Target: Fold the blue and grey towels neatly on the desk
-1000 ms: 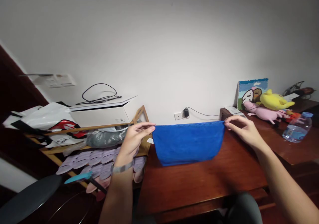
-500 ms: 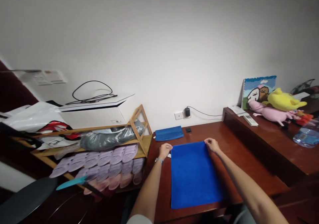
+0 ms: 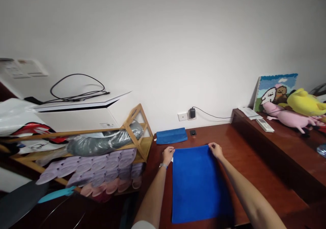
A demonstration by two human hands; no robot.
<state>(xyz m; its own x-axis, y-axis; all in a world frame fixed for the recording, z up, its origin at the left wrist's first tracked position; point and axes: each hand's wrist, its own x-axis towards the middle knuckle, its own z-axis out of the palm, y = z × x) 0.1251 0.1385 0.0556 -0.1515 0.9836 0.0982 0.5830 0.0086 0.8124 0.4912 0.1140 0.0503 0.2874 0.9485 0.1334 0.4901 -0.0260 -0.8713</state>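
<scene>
A bright blue towel (image 3: 196,185) is spread out over the reddish-brown desk (image 3: 249,161), its near edge close to the front of the desk. My left hand (image 3: 168,155), with a watch band at the wrist, pinches the towel's far left corner. A small white tag shows just below those fingers. At the far right corner, my right hand (image 3: 215,150) pinches the cloth between thumb and fingers. Behind the spread towel, near the wall, lies a second blue towel (image 3: 171,136), folded into a narrow strip.
Left of the desk stands a wooden rack (image 3: 139,134) with slippers (image 3: 102,164) and a white box (image 3: 84,117) on top. A plugged-in black adapter (image 3: 192,112) trails a cable rightward. The raised right ledge carries a remote (image 3: 265,125) and plush toys (image 3: 290,115).
The view has come a little closer and shifted. Both hands keep hold of the towel's far corners, and the towel's near edge lies slightly lower in the picture.
</scene>
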